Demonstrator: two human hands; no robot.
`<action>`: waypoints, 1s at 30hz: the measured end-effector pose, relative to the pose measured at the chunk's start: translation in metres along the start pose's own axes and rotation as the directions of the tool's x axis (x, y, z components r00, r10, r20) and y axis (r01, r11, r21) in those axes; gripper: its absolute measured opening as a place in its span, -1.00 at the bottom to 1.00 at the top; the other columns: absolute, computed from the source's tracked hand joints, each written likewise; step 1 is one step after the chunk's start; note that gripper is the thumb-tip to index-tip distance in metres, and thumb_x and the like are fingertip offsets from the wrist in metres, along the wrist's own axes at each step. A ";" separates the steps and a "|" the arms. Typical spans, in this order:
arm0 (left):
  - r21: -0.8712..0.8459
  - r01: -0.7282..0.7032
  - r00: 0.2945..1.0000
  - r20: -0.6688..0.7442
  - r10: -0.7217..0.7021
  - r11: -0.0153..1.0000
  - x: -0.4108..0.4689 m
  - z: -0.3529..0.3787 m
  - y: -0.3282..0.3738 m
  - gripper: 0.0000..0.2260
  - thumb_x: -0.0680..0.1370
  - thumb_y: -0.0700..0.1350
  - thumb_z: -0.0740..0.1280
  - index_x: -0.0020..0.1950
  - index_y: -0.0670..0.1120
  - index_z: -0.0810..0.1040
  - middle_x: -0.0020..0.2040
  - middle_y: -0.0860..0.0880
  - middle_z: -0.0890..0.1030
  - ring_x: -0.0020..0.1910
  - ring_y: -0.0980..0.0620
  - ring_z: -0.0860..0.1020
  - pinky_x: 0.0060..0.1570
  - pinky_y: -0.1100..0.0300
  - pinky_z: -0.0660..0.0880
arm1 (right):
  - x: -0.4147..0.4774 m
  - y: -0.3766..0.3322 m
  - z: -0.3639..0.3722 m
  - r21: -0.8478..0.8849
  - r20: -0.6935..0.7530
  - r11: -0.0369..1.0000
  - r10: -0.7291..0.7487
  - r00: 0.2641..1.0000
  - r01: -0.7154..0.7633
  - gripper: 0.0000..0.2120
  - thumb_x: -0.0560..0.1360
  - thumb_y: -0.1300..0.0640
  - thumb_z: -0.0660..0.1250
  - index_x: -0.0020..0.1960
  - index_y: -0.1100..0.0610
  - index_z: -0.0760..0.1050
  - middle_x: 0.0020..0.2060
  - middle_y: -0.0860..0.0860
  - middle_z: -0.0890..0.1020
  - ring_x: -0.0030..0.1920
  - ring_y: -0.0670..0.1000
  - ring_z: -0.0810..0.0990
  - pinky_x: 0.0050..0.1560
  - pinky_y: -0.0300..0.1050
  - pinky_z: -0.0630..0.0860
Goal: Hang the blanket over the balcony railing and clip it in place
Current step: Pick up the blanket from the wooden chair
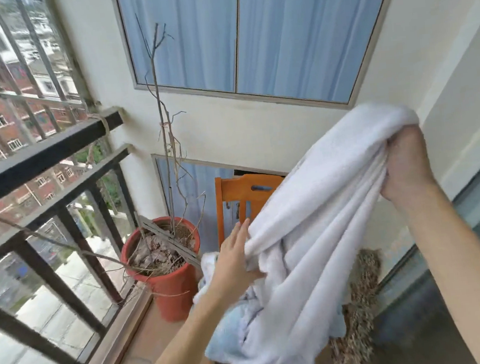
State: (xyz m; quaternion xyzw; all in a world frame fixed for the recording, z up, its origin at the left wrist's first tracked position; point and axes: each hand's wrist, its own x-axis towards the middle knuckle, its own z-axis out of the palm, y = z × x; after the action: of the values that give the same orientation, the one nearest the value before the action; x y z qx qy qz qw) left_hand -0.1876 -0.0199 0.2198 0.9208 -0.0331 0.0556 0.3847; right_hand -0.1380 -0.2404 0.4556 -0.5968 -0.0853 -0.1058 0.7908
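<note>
Right hand (405, 164) gripping one white fluffy bunched blanket (310, 233), left hand (234, 258) pinching its lower fold, one black railing (42, 158) to the left

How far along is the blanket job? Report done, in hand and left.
Done: the white blanket is lifted, bunched in the air, well clear of the balcony railing. In hand: the right hand has a closed grip on its upper end; the left hand grips a lower fold. Left: drape it over the bare railing and clip it. No clips are visible.

Cream wall (228, 130), blue-curtained window (237, 34) — orange chair (234, 194) below.
</note>
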 end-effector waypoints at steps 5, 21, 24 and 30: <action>-0.078 -0.026 0.998 -0.064 0.021 0.997 -0.007 -0.004 0.053 -0.83 0.26 -0.09 0.25 -0.18 0.01 0.50 -0.30 0.05 0.61 -0.28 -0.02 0.57 -0.36 0.11 0.40 | 0.005 -0.041 -0.018 -0.153 -0.017 0.988 -0.033 0.999 0.030 -0.84 0.36 0.08 0.18 -0.18 0.07 0.52 -0.24 0.02 0.59 -0.17 0.02 0.61 -0.19 -0.18 0.48; -0.596 -0.022 0.758 -0.533 -0.375 0.803 -0.151 -0.175 0.189 -0.78 0.56 -0.30 0.27 -0.17 -0.07 0.64 -0.19 -0.12 0.68 -0.19 -0.05 0.67 -0.15 0.03 0.63 | -0.056 -0.090 0.059 -0.040 0.469 0.962 -0.222 0.855 0.271 -0.93 0.39 0.10 0.42 -0.24 -0.05 0.65 -0.26 -0.18 0.68 -0.13 -0.14 0.63 -0.02 -0.11 0.54; -0.675 -0.126 0.638 -0.617 -0.462 0.727 -0.176 -0.218 0.206 -0.88 0.55 -0.28 0.29 -0.12 -0.15 0.61 -0.22 -0.11 0.67 -0.25 0.00 0.66 -0.24 0.14 0.63 | -0.102 -0.078 0.086 0.023 0.870 0.950 -0.173 0.461 0.312 -0.77 0.47 0.35 0.38 0.04 0.07 0.59 -0.18 0.06 0.67 -0.11 0.00 0.62 -0.02 -0.18 0.51; -0.639 -0.229 0.493 -0.726 -0.479 0.734 -0.207 -0.290 0.231 -0.86 0.53 -0.22 0.33 -0.22 -0.10 0.60 -0.29 -0.07 0.66 -0.27 -0.02 0.64 -0.20 0.11 0.61 | -0.200 0.029 0.116 -0.281 0.875 0.920 0.128 0.468 0.273 -0.12 -0.11 -0.23 0.65 0.14 0.00 0.46 0.05 -0.29 0.53 0.22 -0.03 0.51 0.05 -0.41 0.45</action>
State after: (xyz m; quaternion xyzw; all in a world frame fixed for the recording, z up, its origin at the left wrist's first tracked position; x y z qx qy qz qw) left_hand -0.4387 0.0277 0.5585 0.5629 0.2185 0.4593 0.6514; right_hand -0.3239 -0.1075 0.4080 -0.7027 -0.4830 0.1676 0.4947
